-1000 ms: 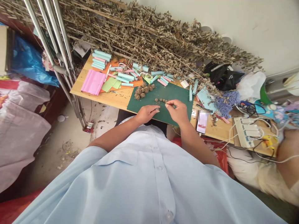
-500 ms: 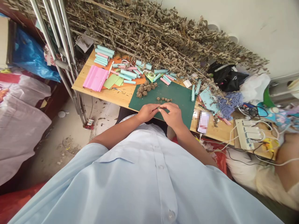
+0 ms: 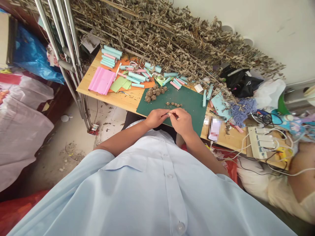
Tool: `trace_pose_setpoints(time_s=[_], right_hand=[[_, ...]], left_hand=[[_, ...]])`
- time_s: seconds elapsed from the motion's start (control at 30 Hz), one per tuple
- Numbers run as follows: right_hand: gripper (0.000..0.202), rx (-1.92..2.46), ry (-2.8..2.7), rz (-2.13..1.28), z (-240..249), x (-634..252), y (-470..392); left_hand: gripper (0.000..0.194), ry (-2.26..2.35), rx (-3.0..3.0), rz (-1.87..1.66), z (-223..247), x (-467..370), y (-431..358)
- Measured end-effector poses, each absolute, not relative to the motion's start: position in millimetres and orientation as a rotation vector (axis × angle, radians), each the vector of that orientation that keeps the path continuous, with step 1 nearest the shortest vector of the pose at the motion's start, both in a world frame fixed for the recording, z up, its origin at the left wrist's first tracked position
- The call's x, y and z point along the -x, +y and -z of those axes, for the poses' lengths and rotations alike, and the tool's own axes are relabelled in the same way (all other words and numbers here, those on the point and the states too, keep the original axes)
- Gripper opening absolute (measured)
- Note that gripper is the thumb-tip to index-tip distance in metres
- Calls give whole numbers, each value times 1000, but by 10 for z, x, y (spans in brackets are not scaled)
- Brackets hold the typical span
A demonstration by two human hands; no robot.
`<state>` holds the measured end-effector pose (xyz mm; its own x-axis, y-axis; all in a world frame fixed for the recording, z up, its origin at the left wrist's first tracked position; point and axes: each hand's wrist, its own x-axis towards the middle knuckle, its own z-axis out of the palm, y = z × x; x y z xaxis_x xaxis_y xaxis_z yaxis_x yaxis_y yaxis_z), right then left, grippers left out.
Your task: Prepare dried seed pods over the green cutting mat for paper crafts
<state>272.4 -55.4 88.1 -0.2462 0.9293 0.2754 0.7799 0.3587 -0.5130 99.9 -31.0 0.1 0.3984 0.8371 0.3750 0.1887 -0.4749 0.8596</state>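
My left hand [image 3: 156, 118] and my right hand [image 3: 180, 121] meet fingertip to fingertip over the near edge of a green mat [image 3: 190, 98]. Both are closed in a pinch; whatever sits between the fingers is too small and too covered to name. Just beyond them a short row of small brown balls [image 3: 173, 104] lies on the mat. Further left is a heap of larger brown, crumbly balls [image 3: 155, 92], which look like packed dried plant matter.
Dried leafy stalks [image 3: 157, 39] are piled along the back of the wooden table [image 3: 85, 86]. Blue paper rolls [image 3: 137, 76] and a pink sheet [image 3: 101, 80] lie left. To the right are a phone [image 3: 215, 128], blue yarn [image 3: 242, 107] and a power strip [image 3: 257, 141]. Metal crutches [image 3: 71, 59] stand left.
The fingertips have shifted slightly, and the small dark bit that showed between them is now mostly covered. The view has moved a little; the balls lie as before.
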Motion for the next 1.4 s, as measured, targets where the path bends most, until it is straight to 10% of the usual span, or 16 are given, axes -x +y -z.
trace_pose_setpoints(time_s=[1.4], right_hand=[[28,1476,-2298,-357,-957,-2749,-455]], left_hand=[[35,942,-1960,-1023,81,-1001,-288]])
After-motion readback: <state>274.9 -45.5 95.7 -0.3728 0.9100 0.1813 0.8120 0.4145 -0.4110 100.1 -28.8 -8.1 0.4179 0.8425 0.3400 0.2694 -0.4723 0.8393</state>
